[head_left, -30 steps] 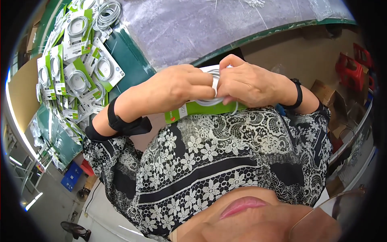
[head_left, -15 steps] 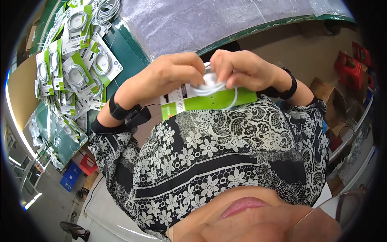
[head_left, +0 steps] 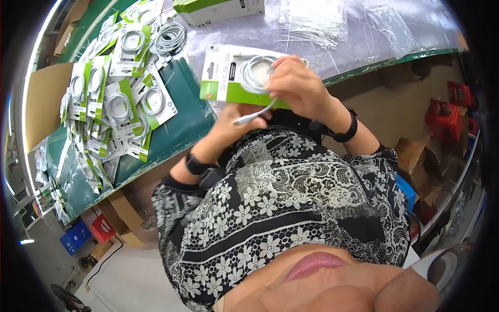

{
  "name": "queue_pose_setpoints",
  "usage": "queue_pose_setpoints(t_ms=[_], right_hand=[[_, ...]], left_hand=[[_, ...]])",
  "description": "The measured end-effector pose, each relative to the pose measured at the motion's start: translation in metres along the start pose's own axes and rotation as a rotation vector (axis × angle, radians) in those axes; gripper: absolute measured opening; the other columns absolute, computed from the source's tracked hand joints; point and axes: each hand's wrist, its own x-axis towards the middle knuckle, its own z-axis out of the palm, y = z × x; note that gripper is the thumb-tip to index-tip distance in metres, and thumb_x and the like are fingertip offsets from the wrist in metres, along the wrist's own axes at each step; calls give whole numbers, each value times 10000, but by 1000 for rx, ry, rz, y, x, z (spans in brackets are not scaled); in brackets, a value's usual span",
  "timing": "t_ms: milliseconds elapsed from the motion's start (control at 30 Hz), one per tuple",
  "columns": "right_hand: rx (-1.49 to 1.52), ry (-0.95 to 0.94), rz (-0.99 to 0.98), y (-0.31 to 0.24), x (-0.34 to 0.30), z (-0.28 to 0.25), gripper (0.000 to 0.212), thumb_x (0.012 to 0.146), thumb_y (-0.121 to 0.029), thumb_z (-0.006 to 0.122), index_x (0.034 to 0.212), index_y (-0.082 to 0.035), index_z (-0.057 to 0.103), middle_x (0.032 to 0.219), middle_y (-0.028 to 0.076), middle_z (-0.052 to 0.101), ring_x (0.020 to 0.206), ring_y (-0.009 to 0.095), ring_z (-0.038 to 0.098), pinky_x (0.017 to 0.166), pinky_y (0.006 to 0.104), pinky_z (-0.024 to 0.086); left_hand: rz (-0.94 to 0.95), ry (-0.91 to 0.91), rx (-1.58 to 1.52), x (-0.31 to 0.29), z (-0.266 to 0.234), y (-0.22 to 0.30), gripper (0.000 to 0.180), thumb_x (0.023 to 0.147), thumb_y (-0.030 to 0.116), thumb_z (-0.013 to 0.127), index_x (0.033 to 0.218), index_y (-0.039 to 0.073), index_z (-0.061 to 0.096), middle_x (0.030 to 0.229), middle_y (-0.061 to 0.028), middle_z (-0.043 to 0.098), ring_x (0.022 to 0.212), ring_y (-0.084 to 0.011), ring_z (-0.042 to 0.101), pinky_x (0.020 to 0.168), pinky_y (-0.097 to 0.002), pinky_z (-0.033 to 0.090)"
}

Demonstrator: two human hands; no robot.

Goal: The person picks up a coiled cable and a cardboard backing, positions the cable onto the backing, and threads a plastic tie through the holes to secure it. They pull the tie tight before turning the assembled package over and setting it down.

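In front of my chest is a white and green backing card [head_left: 217, 78], tilted, with a coiled white charging cable [head_left: 248, 78] lying on its face. My left hand [head_left: 234, 127] is closed on the card's lower edge from beneath, its fingers partly hidden behind the card. A loose cable end with its plug [head_left: 244, 120] hangs down across that hand. My right hand [head_left: 299, 86] is closed on the right side of the coil, fingers bent over the cable and the card's right part.
Many carded cables [head_left: 119, 106] are heaped on the green table [head_left: 189, 112] at the left, beside loose coils [head_left: 170, 37]. A stack of green and white cards [head_left: 218, 13] stands at the back. White ties [head_left: 314, 31] lie on the grey sheet. Red stools [head_left: 442, 118] and a cardboard box [head_left: 418, 161] are at right.
The card has moved up and away from my chest, showing its coil face. My left hand has dropped from the coil to below the card. One cable end now hangs over my left hand.
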Motion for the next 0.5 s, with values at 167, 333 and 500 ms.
queue_pose_setpoints(t_ms=[167, 333, 500], right_hand=[[-266, -133, -194, -10, 12, -2, 191, 735, -102, 691, 911, -75, 624, 764, 0, 595, 698, 148, 560, 782, 312, 450], [-269, -252, -217, -16, 8, -6, 213, 719, -111, 695, 918, -80, 626, 706, -10, 563, 641, 150, 531, 714, 318, 444], [-226, -307, -209, 2, -1, -5, 206, 719, -100, 687, 910, -62, 619, 683, -14, 533, 620, 166, 506, 684, 321, 430]], left_hand=[[331, 308, 117, 16, 9, -31, 273, 914, 232, 574, 1053, -4, 564, 799, -38, 646, 671, -91, 550, 579, -210, 429], [361, 259, 118, 13, 7, -29, 300, 954, 256, 504, 1081, -13, 546, 812, -48, 644, 657, -76, 549, 557, -190, 423], [216, 233, -260, 11, 10, -26, 314, 967, 251, 481, 1084, -33, 542, 922, -89, 639, 783, -111, 612, 606, -206, 481]])
